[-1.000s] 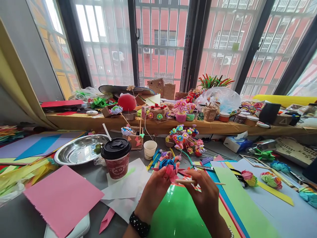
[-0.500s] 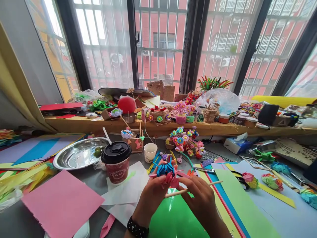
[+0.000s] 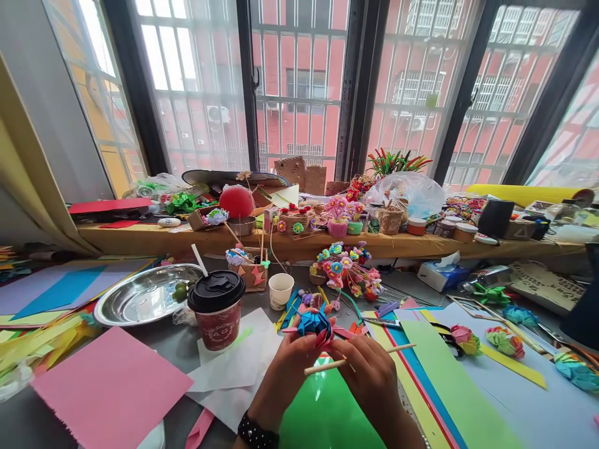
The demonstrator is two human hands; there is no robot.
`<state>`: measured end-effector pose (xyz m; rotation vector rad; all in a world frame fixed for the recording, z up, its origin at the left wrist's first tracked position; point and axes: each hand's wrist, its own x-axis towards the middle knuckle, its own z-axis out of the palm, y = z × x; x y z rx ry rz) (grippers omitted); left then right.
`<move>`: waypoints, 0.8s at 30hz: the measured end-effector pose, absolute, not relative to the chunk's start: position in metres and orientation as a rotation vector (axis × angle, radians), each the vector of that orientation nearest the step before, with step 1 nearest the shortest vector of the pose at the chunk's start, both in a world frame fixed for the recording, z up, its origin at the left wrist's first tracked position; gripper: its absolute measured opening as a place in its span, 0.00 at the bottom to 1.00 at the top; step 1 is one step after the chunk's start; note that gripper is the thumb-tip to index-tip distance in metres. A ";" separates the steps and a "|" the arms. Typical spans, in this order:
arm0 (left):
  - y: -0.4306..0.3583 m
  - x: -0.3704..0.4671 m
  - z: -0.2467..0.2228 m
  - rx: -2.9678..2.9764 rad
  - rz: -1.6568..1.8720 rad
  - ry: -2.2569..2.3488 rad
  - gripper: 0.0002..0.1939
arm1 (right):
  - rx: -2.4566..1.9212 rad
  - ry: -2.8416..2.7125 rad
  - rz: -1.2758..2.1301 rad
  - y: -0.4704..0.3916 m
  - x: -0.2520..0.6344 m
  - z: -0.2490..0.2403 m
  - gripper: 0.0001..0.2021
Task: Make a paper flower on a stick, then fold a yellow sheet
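Observation:
Between my two hands, above the green glossy surface (image 3: pixel 322 405), is a folded paper flower (image 3: pixel 314 322) with blue petals on top and pink ones below. My left hand (image 3: pixel 294 358) cups it from the left, fingers closed round its underside. A thin wooden stick (image 3: pixel 327 366) lies across my right hand (image 3: pixel 367 365), held between the fingers and pointing to the right. The right fingertips also touch the pink petals; the exact contact is partly hidden. Just beyond the flower lie blue and yellow paper strips (image 3: pixel 292 305).
A lidded paper cup (image 3: pixel 218 327) and a metal plate (image 3: pixel 105 305) stand to the left, near a pink paper sheet (image 3: pixel 112 380). A small white cup (image 3: pixel 281 290) is ahead. Coloured sheets (image 3: pixel 435 368), scissors (image 3: pixel 381 322) and paper roses (image 3: pixel 465 340) lie right.
The flower has tilted in my hands, so its blue top faces up more and less pink shows. The stick stays in my right hand. The whole view has shifted slightly.

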<state>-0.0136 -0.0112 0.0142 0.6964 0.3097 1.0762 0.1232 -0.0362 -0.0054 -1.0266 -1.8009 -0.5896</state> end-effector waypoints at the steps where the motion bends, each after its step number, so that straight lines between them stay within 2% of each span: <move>1: -0.010 -0.014 0.013 0.698 1.067 0.294 0.22 | -1.020 -1.800 -0.585 -0.036 0.123 -0.005 0.09; 8: -0.009 -0.013 0.008 0.735 1.025 0.359 0.06 | -1.002 -1.798 -0.507 -0.037 0.121 -0.005 0.09; 13: -0.009 -0.011 0.007 0.736 0.995 0.384 0.15 | -1.013 -1.746 -0.545 -0.038 0.121 -0.003 0.10; 19: -0.005 -0.009 0.004 0.781 1.005 0.361 0.17 | -1.052 -1.724 -0.549 -0.037 0.123 -0.001 0.11; 24: -0.003 -0.009 0.008 0.766 1.116 0.376 0.25 | -1.109 -1.721 -0.496 -0.036 0.127 -0.001 0.11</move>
